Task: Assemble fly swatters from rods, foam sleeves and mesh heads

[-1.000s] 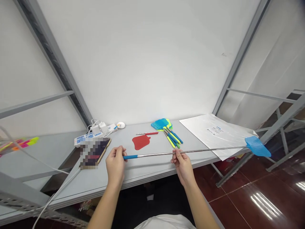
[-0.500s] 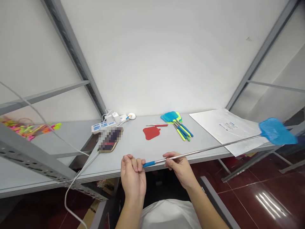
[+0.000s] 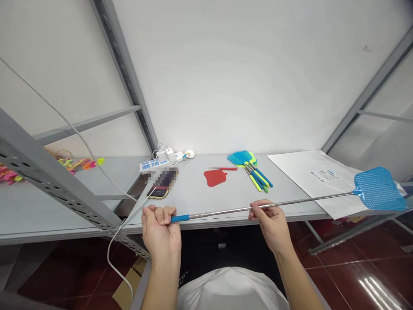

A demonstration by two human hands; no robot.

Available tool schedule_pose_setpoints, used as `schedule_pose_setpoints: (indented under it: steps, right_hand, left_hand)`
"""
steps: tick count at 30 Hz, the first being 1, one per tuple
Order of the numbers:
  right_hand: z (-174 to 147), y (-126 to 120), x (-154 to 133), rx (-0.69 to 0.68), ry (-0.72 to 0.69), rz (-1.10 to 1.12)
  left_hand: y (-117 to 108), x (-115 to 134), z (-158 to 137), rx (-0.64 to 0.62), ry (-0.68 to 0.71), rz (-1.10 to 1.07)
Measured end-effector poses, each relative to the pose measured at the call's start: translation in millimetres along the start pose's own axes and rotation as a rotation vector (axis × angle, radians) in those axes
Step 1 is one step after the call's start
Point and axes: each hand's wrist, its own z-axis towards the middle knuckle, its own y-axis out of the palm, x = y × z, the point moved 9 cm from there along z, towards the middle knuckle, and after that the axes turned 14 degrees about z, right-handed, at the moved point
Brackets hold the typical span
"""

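Note:
A blue fly swatter (image 3: 379,189) with a long metal rod stretches across the front of the shelf, its head out to the right. My left hand (image 3: 161,230) is closed round its blue handle. Farther along, my right hand (image 3: 269,224) pinches the metal rod between thumb and fingers. Behind them on the shelf lies a red swatter head (image 3: 215,177), with a red-handled metal rod (image 3: 228,168) just beyond it. To their right sits a pile of blue and yellow-green fly swatters (image 3: 247,165), handles pointing toward me.
A white plastic bag (image 3: 309,176) with a label lies on the right of the shelf (image 3: 190,193). At the left are a phone (image 3: 158,191), a power strip (image 3: 155,165) with white chargers, and a trailing white cable (image 3: 112,241). Grey metal posts (image 3: 129,82) stand at both sides.
My hands have moved apart: the left goes left with the handle, the right slides along the rod toward the swatter's head. More bare rod shows between them. The view has shifted slightly.

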Motion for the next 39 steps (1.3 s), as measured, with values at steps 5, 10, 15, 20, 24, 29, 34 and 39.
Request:
schedule_pose_setpoints:
  steps: [5, 10, 15, 20, 24, 29, 34, 39]
  right_hand:
    - [-6.6, 16.5, 10.5, -0.021, 0.004, -0.036]
    - [-15.0, 38.5, 22.7, -0.077, 0.038, -0.070]
    - [-9.0, 28.3, 8.2, -0.133, 0.035, -0.139]
    - [-11.8, 26.3, -8.3, -0.148, 0.002, -0.149]
    - [-17.5, 31.8, -12.6, -0.164, -0.011, -0.149]
    - [-15.2, 17.1, -17.2, -0.101, -0.047, -0.010]
    - [-8.6, 1.5, -23.8, -0.013, -0.075, 0.049]
    - [-11.2, 23.2, -15.7, -0.129, -0.019, -0.061]
  left_hand:
    - [16.5, -14.2, -27.6, -0.043, 0.012, 0.042]
    - [42.2, -46.7, -71.0, -0.187, -0.124, 0.102]
    - [44.1, -54.7, -78.4, -0.215, -0.213, 0.054]
    - [35.1, -47.7, -60.9, -0.157, -0.249, -0.033]
    - [31.0, -37.7, -50.4, -0.121, -0.240, -0.082]
    - [18.5, -26.4, -31.2, -0.037, -0.246, -0.116]
    - [9.0, -14.2, -12.1, -0.007, -0.207, -0.101]
    - [15.1, -15.4, -26.9, -0.018, -0.122, -0.067]
